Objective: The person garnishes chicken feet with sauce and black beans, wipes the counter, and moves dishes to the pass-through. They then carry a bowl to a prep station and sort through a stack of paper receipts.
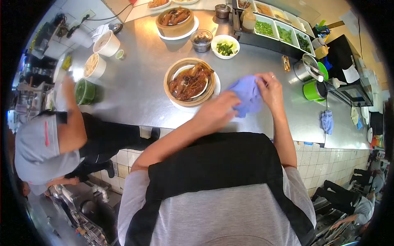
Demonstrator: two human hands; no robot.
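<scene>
A purple cloth (248,96) is held up over the steel counter. My right hand (271,89) pinches its upper right edge between thumb and fingers. My left hand (219,110) is at the cloth's left edge, its fingers smeared by motion, so I cannot make out whether they grip it. Just left of the cloth, a round bamboo steamer (167,82) sits on a white plate (217,84). Inside the steamer, dark braised meat (191,84) lies in a white dish.
Behind are a bowl of chopped greens (225,49), a glass cup of dark sauce (201,41) and another steamer (174,29). Topping trays (283,33) line the back right; a green pot (314,90) stands at the right. A co-worker (49,143) reaches over the counter at left.
</scene>
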